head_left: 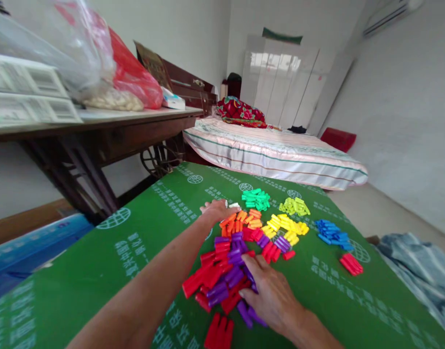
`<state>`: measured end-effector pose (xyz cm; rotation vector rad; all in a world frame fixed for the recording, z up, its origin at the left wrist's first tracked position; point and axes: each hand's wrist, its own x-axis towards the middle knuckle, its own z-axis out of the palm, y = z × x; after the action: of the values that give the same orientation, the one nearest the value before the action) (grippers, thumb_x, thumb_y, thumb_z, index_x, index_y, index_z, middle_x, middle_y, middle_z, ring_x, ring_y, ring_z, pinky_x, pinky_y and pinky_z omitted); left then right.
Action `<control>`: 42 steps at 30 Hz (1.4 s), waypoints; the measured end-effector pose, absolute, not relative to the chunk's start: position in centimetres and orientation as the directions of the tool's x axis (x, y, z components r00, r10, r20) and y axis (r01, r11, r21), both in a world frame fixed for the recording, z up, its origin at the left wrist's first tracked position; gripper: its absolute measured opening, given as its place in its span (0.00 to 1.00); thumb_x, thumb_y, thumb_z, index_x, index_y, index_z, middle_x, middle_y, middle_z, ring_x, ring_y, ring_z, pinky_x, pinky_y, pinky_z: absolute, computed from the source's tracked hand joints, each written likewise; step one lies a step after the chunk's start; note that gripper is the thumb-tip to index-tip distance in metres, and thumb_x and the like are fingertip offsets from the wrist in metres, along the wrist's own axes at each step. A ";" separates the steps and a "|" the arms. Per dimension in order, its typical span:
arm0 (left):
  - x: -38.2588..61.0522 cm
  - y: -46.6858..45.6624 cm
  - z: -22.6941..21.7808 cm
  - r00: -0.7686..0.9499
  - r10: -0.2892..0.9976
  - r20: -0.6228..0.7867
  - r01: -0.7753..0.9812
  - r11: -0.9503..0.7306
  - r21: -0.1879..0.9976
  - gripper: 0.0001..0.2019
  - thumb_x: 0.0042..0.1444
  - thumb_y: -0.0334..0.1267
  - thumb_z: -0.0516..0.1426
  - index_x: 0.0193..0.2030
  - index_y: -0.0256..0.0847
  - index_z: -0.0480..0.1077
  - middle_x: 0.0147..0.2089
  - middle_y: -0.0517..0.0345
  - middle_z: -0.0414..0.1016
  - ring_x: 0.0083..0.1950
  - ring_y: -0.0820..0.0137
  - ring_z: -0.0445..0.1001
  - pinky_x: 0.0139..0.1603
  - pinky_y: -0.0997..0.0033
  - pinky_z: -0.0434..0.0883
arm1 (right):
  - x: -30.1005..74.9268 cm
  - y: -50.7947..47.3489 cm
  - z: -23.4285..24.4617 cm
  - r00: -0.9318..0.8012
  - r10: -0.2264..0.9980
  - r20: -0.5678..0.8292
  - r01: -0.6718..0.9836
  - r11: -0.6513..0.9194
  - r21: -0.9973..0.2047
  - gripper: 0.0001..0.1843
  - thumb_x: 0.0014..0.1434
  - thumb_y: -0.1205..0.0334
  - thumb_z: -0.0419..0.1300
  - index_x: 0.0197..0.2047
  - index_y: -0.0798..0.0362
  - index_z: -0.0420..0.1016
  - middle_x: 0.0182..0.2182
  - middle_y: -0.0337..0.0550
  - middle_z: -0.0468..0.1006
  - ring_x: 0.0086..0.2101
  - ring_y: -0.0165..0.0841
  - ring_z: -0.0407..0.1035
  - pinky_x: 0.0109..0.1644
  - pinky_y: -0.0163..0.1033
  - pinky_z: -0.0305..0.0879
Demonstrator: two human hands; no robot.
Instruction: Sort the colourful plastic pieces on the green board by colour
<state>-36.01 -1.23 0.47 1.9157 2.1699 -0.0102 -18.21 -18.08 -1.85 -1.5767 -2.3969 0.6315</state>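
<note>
On the green board [146, 257] lie small tube-shaped plastic pieces grouped by colour. My left hand [217, 209] reaches to the far side, fingers stretched out by a few white pieces [234, 206]; whether it touches them I cannot tell. Low over the mixed heap, my right hand [268, 286] curves its thumb and fingers around some purple pieces [235, 276]. Red pieces [210, 271] lie mixed with the purple ones. Just beyond the heap are orange pieces [240, 222] and yellow pieces [284, 227]. A red block of joined pieces [218, 332] lies at the near edge.
Farther back sit green pieces [256, 199] and lime pieces [295, 206]. Blue pieces [333, 234] and a red cluster [351, 264] lie on the right. A table [142, 127] with bags stands left; a bed [273, 150] is behind. Cloth [419, 271] hangs right.
</note>
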 end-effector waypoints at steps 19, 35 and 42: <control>-31.5 -6.1 2.0 0.481 0.842 -0.245 0.875 -0.444 0.194 0.14 0.48 0.45 0.57 0.43 0.49 0.74 0.44 0.59 0.77 0.48 0.64 0.73 0.46 0.70 0.69 | -18.8 -16.8 0.4 -0.470 0.824 0.317 0.731 0.564 -0.384 0.12 0.62 0.60 0.49 0.42 0.50 0.73 0.39 0.44 0.75 0.41 0.33 0.69 0.47 0.38 0.66; -32.8 -14.0 0.8 0.904 0.400 0.152 0.319 -0.867 0.384 0.09 0.53 0.30 0.53 0.41 0.41 0.69 0.51 0.50 0.71 0.56 0.62 0.67 0.60 0.61 0.62 | -14.0 -6.1 -1.8 -0.052 0.994 -0.093 0.949 0.021 -0.314 0.31 0.52 0.46 0.56 0.58 0.48 0.67 0.50 0.50 0.73 0.48 0.42 0.69 0.48 0.43 0.64; -34.4 -14.1 2.2 0.753 0.546 0.367 0.389 -0.819 0.421 0.09 0.61 0.34 0.47 0.41 0.40 0.68 0.41 0.52 0.74 0.45 0.68 0.71 0.49 0.67 0.68 | -17.1 -9.5 -1.1 -0.294 0.955 -0.037 0.869 0.251 -0.427 0.24 0.51 0.62 0.58 0.53 0.46 0.70 0.47 0.41 0.77 0.45 0.35 0.71 0.46 0.35 0.64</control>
<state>-34.42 -14.14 2.25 2.6328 0.7235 0.6945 -17.13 -9.48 -1.07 -1.7071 -2.2921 0.5476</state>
